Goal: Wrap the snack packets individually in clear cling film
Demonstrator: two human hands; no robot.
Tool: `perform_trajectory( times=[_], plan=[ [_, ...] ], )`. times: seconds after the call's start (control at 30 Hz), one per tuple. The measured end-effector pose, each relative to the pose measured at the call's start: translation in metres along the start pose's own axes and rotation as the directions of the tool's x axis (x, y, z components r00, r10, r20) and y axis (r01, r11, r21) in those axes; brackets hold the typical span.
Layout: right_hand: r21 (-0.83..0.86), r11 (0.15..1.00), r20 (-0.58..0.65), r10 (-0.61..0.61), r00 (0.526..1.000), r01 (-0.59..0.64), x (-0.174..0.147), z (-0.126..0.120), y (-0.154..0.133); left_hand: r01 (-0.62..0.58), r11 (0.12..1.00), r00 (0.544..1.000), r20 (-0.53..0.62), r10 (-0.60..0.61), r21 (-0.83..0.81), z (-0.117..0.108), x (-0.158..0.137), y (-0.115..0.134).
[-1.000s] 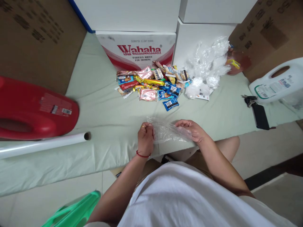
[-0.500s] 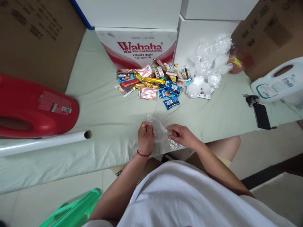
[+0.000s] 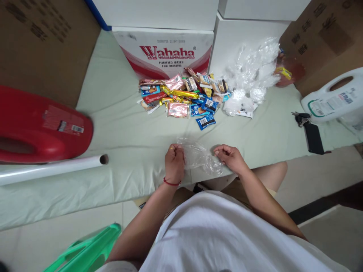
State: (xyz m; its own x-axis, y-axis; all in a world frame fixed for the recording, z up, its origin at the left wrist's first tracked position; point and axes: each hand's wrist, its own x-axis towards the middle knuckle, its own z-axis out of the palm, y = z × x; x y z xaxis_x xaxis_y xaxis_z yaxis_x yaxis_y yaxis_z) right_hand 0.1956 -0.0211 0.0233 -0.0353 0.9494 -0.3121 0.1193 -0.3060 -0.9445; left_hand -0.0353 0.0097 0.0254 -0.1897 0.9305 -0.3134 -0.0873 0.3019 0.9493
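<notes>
A clear, crinkled plastic bag (image 3: 197,154) stretches between my two hands at the front edge of the cloth-covered surface. My left hand (image 3: 174,162), with a red bracelet at the wrist, is closed on the bag's left end. At the other side, my right hand (image 3: 230,158) has its fingers pinched together at the bag's right edge; the exact grip is partly hidden. Beyond the bag lies a pile of small wrapped snacks (image 3: 178,110) in pink, yellow, red and blue. To the pile's right is a heap of crumpled clear plastic bags (image 3: 246,71).
A Wahaha carton (image 3: 170,53) stands behind the snacks. On the left are a red jug (image 3: 68,132) and a white roll (image 3: 56,168). A white jug (image 3: 334,96), keys (image 3: 301,119) and a black phone-like object (image 3: 314,138) lie right. A green stool (image 3: 87,245) stands below.
My right hand has moved to the right, away from my left hand, and the plastic bag is now drawn out wider between them. My left hand has stayed nearly in place.
</notes>
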Motion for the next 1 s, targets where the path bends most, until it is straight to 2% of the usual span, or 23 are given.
perform_trajectory(
  times=[0.1, 0.2, 0.3, 0.5, 0.57, 0.67, 0.7, 0.77, 0.9, 1.0],
  plan=[
    [-0.172, 0.979, 0.11, -0.091, 0.99, 0.11, -0.009, 0.002, -0.005, 0.001, 1.0, 1.0, -0.004, -0.001, 0.009, 0.001, 0.0, 0.001],
    [-0.43, 0.862, 0.181, -0.208, 0.961, 0.267, -0.018, 0.006, -0.006, -0.01, 1.0, 1.0, -0.014, 0.01, 0.024, 0.001, 0.0, 0.002],
    [-0.551, 0.766, 0.184, -0.277, 0.943, 0.332, -0.023, 0.006, -0.001, -0.003, 1.0, 1.0, -0.025, 0.004, 0.026, 0.001, 0.001, 0.003],
    [-0.568, 0.751, 0.083, -0.355, 0.931, 0.337, -0.032, -0.006, 0.004, -0.012, 0.999, 0.999, -0.031, 0.013, 0.034, 0.001, 0.0, 0.005],
    [-0.644, 0.705, 0.063, -0.337, 0.939, 0.296, -0.037, -0.007, 0.005, -0.004, 0.999, 0.999, -0.039, 0.005, 0.041, 0.001, 0.0, 0.006],
    [-0.721, 0.644, 0.097, -0.271, 0.958, 0.255, -0.043, -0.005, 0.008, 0.002, 0.999, 0.999, -0.044, 0.0, 0.053, 0.002, 0.001, 0.008],
    [-0.709, 0.658, 0.107, -0.256, 0.961, 0.254, -0.045, -0.005, 0.008, -0.001, 0.998, 0.999, -0.043, 0.003, 0.057, 0.002, 0.001, 0.008],
    [-0.617, 0.746, 0.098, -0.243, 0.965, 0.251, -0.045, -0.006, 0.008, -0.009, 0.998, 0.999, -0.038, 0.011, 0.062, 0.002, 0.002, 0.008],
    [-0.283, 0.95, -0.064, -0.156, 0.986, 0.132, -0.042, -0.012, 0.003, -0.017, 0.998, 0.999, -0.037, 0.019, 0.055, 0.001, 0.003, 0.006],
    [-0.049, 0.998, -0.187, -0.052, 0.981, 0.043, -0.04, -0.016, 0.001, -0.003, 1.0, 0.999, -0.037, 0.003, 0.024, 0.001, 0.004, 0.004]
  ],
)
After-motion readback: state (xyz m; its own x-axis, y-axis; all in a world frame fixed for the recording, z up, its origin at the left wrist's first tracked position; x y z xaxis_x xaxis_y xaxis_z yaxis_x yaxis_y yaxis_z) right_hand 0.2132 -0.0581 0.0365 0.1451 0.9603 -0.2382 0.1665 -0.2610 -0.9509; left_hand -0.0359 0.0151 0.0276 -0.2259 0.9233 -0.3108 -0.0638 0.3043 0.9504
